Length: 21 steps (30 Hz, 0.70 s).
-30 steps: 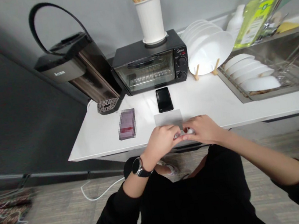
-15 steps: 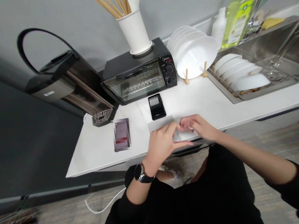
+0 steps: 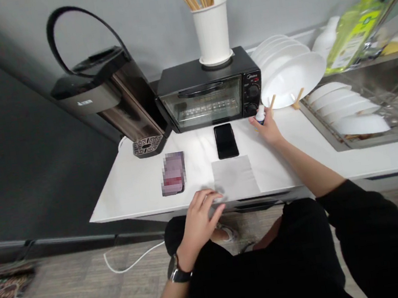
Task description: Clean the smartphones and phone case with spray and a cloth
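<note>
My right hand (image 3: 268,128) is closed around a small white-capped bottle (image 3: 260,113) with a dark label, by the right front corner of the toaster oven (image 3: 210,99). Fingers apart and holding nothing, my left hand (image 3: 202,218) hovers at the counter's front edge, close to a thin grey-white square sheet (image 3: 235,177). The sheet lies flat on the white counter (image 3: 131,190). Just behind it rests a black phone (image 3: 226,141) with a dark screen. A second, blurred-out phone-shaped object (image 3: 173,174) lies to the left.
A tall black dispenser (image 3: 116,86) stands at the left. On the oven sits a white cup (image 3: 213,33) with chopsticks and a spoon. To the right are racked white plates (image 3: 293,79), a green soap bottle (image 3: 355,35) and a sink (image 3: 324,131) holding several bowls (image 3: 360,124).
My hands have separated: the right reached forward to the oven's corner and took hold of the small bottle, while the left drew back leftward. The sheet is now uncovered and the phone screen has gone dark.
</note>
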Motion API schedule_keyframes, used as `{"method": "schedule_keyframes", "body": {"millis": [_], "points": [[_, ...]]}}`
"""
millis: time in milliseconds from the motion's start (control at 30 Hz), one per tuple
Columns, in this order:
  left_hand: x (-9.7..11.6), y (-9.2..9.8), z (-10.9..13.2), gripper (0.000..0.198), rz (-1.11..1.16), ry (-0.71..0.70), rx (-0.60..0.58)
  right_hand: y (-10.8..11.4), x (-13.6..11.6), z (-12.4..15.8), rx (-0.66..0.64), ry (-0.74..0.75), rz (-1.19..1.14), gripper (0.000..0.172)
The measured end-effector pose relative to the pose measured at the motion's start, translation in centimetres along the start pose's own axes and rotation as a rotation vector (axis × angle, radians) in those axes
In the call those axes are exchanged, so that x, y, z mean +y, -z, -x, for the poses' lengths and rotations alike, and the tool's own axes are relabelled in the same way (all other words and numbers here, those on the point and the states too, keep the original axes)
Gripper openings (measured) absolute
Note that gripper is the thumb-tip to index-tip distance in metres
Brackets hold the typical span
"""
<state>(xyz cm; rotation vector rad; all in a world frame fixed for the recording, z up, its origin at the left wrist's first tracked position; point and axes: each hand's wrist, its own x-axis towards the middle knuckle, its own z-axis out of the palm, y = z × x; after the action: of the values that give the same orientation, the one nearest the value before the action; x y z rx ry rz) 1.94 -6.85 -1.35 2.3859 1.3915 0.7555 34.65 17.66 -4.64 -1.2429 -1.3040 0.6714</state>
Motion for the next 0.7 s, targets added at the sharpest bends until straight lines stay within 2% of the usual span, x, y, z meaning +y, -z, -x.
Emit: {"method": "schedule_keyframes", "body": {"millis": [100, 167, 200, 233, 267, 300, 367, 467, 567, 633, 700], "points": [[-1.2, 0.3, 0.8, 0.023, 0.019, 0.017, 0.035, 1.7, -0.4, 3.0, 0.172, 0.017, 0.148, 0.081], [-1.6, 0.4, 0.7, 0.025, 0.037, 0.033, 0.062, 3.0, -1.6, 6.9, 0.291, 0.082, 0.294, 0.067], [-1.7, 0.4, 0.3, 0.025, 0.046, 0.035, 0.066, 3.3, -2.4, 9.2, 0.26, 0.135, 0.355, 0.054], [-1.7, 0.4, -0.3, 0.025, 0.051, 0.033, 0.066, 3.5, -3.2, 11.5, 0.169, 0.194, 0.415, 0.039], [-1.8, 0.4, -1.2, 0.025, 0.053, 0.027, 0.057, 3.3, -4.2, 13.8, -0.009, 0.246, 0.463, 0.029], [-1.7, 0.3, -2.3, 0.027, 0.045, 0.011, 0.038, 3.0, -5.1, 15.9, -0.224, 0.292, 0.508, 0.027], [-1.5, 0.0, -5.3, 0.031, 0.012, -0.004, 0.017, 2.0, -6.6, 18.9, -0.355, 0.35, 0.627, 0.034], [-0.6, -1.2, -10.7, 0.041, -0.135, 0.057, -0.018, 0.7, -7.6, 20.4, -0.336, 0.366, 0.739, 0.039], [0.8, -2.9, -15.3, 0.065, -0.286, 0.235, -0.053, 0.8, -7.4, 20.1, -0.256, 0.324, 0.806, 0.036], [1.4, -3.9, -17.2, 0.085, -0.347, 0.298, -0.064, 1.4, -7.0, 19.9, -0.212, 0.294, 0.828, 0.036], [1.4, -4.5, -18.2, 0.091, -0.385, 0.319, -0.084, 2.0, -6.7, 20.0, -0.198, 0.274, 0.805, 0.037]]}}
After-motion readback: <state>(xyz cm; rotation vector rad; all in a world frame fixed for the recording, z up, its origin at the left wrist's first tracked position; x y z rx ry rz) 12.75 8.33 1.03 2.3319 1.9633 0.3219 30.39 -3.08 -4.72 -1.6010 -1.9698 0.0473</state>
